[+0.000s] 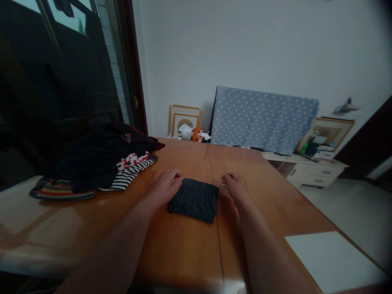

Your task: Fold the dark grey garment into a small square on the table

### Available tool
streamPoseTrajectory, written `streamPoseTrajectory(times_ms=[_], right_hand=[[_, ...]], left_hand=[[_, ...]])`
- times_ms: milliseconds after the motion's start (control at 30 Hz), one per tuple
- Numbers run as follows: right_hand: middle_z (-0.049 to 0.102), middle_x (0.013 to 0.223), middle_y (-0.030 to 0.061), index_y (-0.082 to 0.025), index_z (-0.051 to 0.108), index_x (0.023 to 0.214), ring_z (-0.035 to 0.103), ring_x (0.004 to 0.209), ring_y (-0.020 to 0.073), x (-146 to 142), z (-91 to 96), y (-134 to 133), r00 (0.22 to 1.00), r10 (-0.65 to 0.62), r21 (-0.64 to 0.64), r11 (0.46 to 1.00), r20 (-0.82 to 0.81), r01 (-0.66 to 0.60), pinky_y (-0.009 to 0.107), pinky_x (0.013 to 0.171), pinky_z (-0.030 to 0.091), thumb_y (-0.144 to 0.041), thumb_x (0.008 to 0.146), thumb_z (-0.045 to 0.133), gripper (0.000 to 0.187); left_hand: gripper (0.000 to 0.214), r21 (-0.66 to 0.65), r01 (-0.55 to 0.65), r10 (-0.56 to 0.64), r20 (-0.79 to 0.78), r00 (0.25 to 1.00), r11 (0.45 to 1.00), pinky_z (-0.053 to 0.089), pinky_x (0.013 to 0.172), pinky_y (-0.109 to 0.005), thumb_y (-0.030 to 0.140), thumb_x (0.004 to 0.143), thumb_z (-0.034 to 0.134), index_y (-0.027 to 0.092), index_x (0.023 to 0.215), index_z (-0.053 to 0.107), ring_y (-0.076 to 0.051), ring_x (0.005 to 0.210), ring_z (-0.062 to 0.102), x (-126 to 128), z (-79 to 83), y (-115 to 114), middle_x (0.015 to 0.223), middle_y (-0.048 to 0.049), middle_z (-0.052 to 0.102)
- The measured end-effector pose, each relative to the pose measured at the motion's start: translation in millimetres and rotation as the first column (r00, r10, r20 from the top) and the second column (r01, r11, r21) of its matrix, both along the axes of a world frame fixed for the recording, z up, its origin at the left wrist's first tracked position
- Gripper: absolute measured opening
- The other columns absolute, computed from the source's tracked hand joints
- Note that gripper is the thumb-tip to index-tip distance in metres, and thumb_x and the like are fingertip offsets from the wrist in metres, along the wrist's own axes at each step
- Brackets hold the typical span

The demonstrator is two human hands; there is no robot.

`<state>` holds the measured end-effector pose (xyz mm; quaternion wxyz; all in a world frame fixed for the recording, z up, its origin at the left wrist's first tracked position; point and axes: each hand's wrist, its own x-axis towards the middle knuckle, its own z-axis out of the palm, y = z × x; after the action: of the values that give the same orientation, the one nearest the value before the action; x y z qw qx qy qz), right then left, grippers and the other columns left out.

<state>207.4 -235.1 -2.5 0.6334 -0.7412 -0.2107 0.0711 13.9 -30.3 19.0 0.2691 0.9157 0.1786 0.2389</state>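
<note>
Left grip (168, 185) and right grip (235, 185) flank folded cloth (195, 201), clear of table (180, 249) edges.

Dim light is coming through the window (69, 18) at upper left, the table (275, 204) is throwing back pale glare at left, and the picture's outer edges are blurring.

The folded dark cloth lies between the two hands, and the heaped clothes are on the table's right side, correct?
Wrong side: the head view shows the heaped clothes on the left of the table. The folded dark cloth does lie between the left hand and right hand.
</note>
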Motion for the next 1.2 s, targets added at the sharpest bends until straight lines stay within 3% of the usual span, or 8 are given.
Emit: streamPoseTrajectory(times_ms=[100, 233, 367, 633, 767, 900, 1067, 1200], right_hand=[[0.059, 0.071, 0.0009, -0.021, 0.053, 0.076, 0.056, 0.062, 0.0133, 7.6, 3.5, -10.3, 0.999, 0.026, -0.088, 0.996, -0.046, -0.03, 0.024, 0.058, 0.044, -0.032, 0.078, 0.054, 0.012], [0.057, 0.062, 0.0002, -0.02, 0.054, 0.069, 0.053, 0.056, 0.0124, 9.7, 5.5, -21.3, 0.991, 0.111, -0.338, 0.932, -0.069, -0.128, 0.024, 0.055, 0.041, -0.024, 0.073, 0.059, 0.008], [0.057, 0.054, -0.0002, -0.018, 0.058, 0.065, 0.051, 0.052, 0.0113, 9.7, 8.0, -28.1, 0.981, 0.154, -0.428, 0.884, -0.114, -0.189, 0.022, 0.052, 0.037, -0.018, 0.068, 0.066, 0.009], [0.058, 0.051, -0.0005, -0.017, 0.063, 0.061, 0.046, 0.046, 0.0088, 8.7, 11.1, -29.7, 0.883, 0.429, -0.521, 0.719, -0.189, -0.46, 0.021, 0.046, 0.033, -0.022, 0.072, 0.067, 0.012], [0.057, 0.05, -0.0015, -0.018, 0.065, 0.062, 0.047, 0.045, 0.009, 10.1, 3.6, -28.2, 0.849, 0.496, -0.552, 0.663, -0.183, -0.506, 0.02, 0.046, 0.033, -0.021, 0.069, 0.069, 0.009], [0.058, 0.05, 0.0004, -0.018, 0.066, 0.061, 0.047, 0.043, 0.0101, 10.1, -0.5, -24.5, 0.861, 0.487, -0.584, 0.659, -0.148, -0.473, 0.022, 0.045, 0.031, -0.027, 0.074, 0.067, 0.016], [0.055, 0.047, 0.0007, -0.017, 0.063, 0.055, 0.045, 0.042, 0.0089, 8.9, 3.0, -22.3, 0.93, 0.366, -0.682, 0.678, -0.01, -0.274, 0.023, 0.045, 0.028, -0.032, 0.08, 0.066, 0.029], [0.055, 0.048, -0.0005, -0.018, 0.06, 0.057, 0.044, 0.042, 0.0087, 10.3, 3.8, -22.4, 0.96, 0.277, -0.597, 0.766, -0.026, -0.237, 0.023, 0.044, 0.027, -0.028, 0.078, 0.069, 0.025]], left_hand=[[0.037, 0.113, 0.14, -0.149, 0.076, 0.986, 0.984, 0.038, 0.112, -0.039, 0.038, 0.098, 0.043, 0.021, 0.123, 0.065, -0.025, 0.13, 0.053, 8.8, -3.4, -11.4, 0.135, -0.0106, 0.063], [0.057, 0.116, 0.281, -0.258, -0.177, 0.95, 0.953, 0.015, 0.125, -0.044, 0.051, 0.101, 0.038, 0.025, 0.151, 0.045, -0.024, 0.153, 0.024, 11.5, -15.0, -20.5, 0.163, -0.0067, 0.037], [0.073, 0.046, 0.294, -0.249, -0.418, 0.874, 0.955, 0.007, 0.124, -0.051, 0.065, 0.097, 0.035, 0.027, 0.159, 0.031, -0.027, 0.157, 0.011, 10.4, -21.2, -16.9, 0.168, -0.0076, 0.021], [0.09, 0.019, 0.311, -0.265, -0.476, 0.839, 0.95, 0.006, 0.123, -0.057, 0.075, 0.089, 0.043, 0.025, 0.162, 0.023, -0.031, 0.157, 0.005, 9.0, -12.5, -14.7, 0.169, -0.0118, 0.013], [0.106, 0.022, 0.321, -0.27, -0.488, 0.83, 0.947, 0.008, 0.122, -0.06, 0.079, 0.078, 0.056, 0.026, 0.162, 0.021, -0.036, 0.156, 0.005, 7.8, -9.5, -14.5, 0.169, -0.0131, 0.012], [0.119, 0.03, 0.315, -0.249, -0.543, 0.802, 0.949, 0.005, 0.121, -0.064, 0.081, 0.069, 0.063, 0.024, 0.163, 0.016, -0.039, 0.156, -0.001, 9.0, -7.5, -14.3, 0.17, -0.0119, 0.005], [0.123, 0.031, 0.313, -0.244, -0.553, 0.796, 0.949, 0.003, 0.119, -0.069, 0.08, 0.066, 0.066, 0.027, 0.164, 0.013, -0.042, 0.155, -0.004, 9.3, -8.4, -12.9, 0.17, -0.0108, 0.004], [0.122, 0.032, 0.31, -0.244, -0.543, 0.804, 0.95, 0.003, 0.118, -0.07, 0.079, 0.066, 0.067, 0.028, 0.164, 0.014, -0.043, 0.154, -0.003, 9.2, -10.2, -11.6, 0.17, -0.011, 0.006]])
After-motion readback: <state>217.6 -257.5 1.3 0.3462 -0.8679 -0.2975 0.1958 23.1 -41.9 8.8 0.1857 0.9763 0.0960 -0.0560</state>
